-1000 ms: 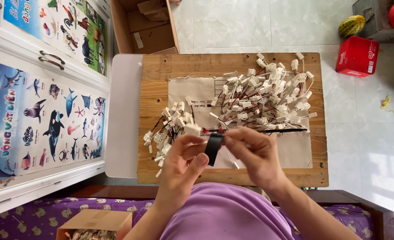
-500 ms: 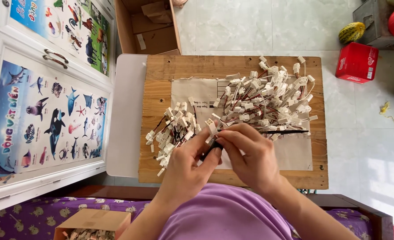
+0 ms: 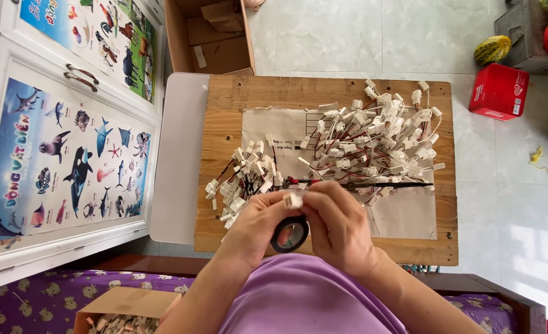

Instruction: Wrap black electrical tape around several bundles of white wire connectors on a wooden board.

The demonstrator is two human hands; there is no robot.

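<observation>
At the far left we see a white cabinet door [image 3: 70,161] covered with a poster of sea animals [image 3: 70,167], and at the near left edge an open cardboard box [image 3: 122,309] of small parts. Moving right, a wooden board [image 3: 224,111] lies on the table, with a smaller bundle of white wire connectors [image 3: 243,182] on its left part. Just near of that bundle is our left hand [image 3: 258,229], its fingers curled and closed on a roll of black tape [image 3: 289,234], which hangs at the hand's right side, between both hands. A single white connector [image 3: 293,200] sits at the fingertips just above the roll. Our right hand [image 3: 339,226] touches the left, its fingers bent in and pinching at the connector and its red wire. Beyond the hands, to the right, a large heap of connectors [image 3: 379,139] rests on brown paper [image 3: 404,213]. Far right on the tiled floor stand a red box [image 3: 500,91] and a striped gourd [image 3: 492,49].
</observation>
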